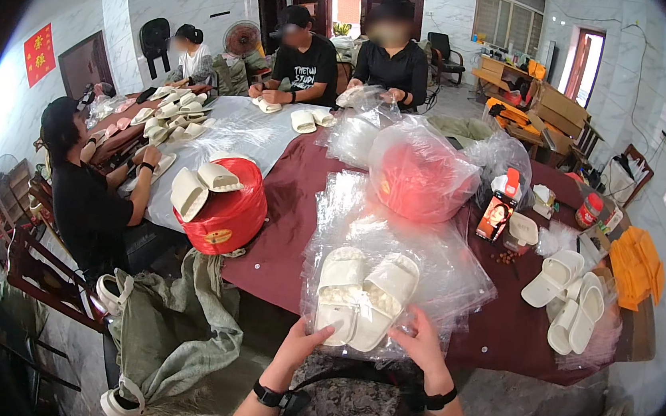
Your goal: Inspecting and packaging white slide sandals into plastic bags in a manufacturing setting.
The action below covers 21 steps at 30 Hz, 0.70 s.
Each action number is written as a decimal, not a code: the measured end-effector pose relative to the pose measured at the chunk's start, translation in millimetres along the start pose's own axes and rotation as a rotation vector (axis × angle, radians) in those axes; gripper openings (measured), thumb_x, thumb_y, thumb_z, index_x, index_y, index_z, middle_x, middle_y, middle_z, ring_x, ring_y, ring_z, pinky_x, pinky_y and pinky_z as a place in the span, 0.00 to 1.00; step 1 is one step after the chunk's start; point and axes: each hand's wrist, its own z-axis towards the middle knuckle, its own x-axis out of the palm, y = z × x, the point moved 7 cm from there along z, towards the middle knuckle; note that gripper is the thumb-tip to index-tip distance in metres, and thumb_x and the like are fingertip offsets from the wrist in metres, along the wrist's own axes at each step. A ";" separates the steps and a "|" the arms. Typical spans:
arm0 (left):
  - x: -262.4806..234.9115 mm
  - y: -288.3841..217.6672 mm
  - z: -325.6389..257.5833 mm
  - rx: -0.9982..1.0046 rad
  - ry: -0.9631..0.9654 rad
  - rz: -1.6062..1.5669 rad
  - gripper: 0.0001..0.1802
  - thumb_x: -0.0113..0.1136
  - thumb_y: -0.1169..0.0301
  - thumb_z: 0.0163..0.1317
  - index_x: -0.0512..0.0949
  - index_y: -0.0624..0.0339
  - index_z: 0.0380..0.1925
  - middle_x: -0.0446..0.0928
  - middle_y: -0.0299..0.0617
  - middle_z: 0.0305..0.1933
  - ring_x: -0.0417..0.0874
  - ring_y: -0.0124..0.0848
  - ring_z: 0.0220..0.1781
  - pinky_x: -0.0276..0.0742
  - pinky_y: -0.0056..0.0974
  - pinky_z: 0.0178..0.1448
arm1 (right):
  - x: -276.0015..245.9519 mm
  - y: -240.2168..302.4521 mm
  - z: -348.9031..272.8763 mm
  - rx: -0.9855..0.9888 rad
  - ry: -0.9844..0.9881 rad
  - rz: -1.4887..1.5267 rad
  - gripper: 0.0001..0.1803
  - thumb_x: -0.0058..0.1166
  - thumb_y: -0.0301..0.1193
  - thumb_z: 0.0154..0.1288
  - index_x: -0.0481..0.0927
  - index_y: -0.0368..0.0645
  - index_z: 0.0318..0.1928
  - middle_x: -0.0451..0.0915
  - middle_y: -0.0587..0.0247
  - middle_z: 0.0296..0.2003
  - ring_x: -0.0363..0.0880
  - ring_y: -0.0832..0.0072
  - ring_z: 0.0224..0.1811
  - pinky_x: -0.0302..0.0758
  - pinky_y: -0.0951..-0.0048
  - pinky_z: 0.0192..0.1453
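A pair of cream slide slippers (362, 295) lies side by side in a clear plastic bag (413, 312), close in front of me at the table's near edge. My left hand (305, 343) grips the bag's near left corner, thumb on top by the slipper. On the other side, my right hand (421, 343) pinches the near right edge, its fingers partly hidden by the plastic. Beneath and beyond the slippers spreads a stack of flat clear bags (348, 217) on the dark red tablecloth (290, 196).
Left of the bags, a red roll (228, 210) carries two slippers (205, 186). Behind them sits a plastic-wrapped red bundle (422, 176). A propped phone (496, 216), a red-lidded jar (589, 209) and more slippers (569, 299) are on the right. Several people work around the table; a green sack (169, 325) hangs lower left.
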 end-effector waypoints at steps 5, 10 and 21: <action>9.4 15.1 -30.9 -0.355 0.081 -0.305 0.27 0.65 0.62 0.71 0.71 0.59 0.66 0.81 0.37 0.56 0.81 0.28 0.52 0.78 0.36 0.54 | 30.9 -14.0 -4.8 -0.122 0.082 0.040 0.47 0.71 0.29 0.60 0.57 0.34 0.73 0.82 0.52 0.50 0.81 0.71 0.52 0.79 0.70 0.52; 19.4 17.0 -43.4 -0.359 0.090 -0.397 0.26 0.62 0.60 0.72 0.70 0.51 0.67 0.77 0.36 0.61 0.80 0.31 0.55 0.78 0.40 0.53 | 77.0 22.7 -22.2 -0.267 0.144 -0.048 0.49 0.65 0.30 0.62 0.49 0.34 0.76 0.76 0.35 0.58 0.78 0.47 0.62 0.75 0.57 0.62; -17.6 -28.6 -70.8 -0.196 -0.082 -0.453 0.27 0.64 0.73 0.66 0.71 0.59 0.65 0.80 0.41 0.59 0.84 0.34 0.54 0.80 0.38 0.54 | 42.1 84.6 -23.5 -0.691 0.077 -0.465 0.37 0.73 0.46 0.58 0.77 0.40 0.63 0.79 0.46 0.54 0.77 0.49 0.55 0.74 0.54 0.60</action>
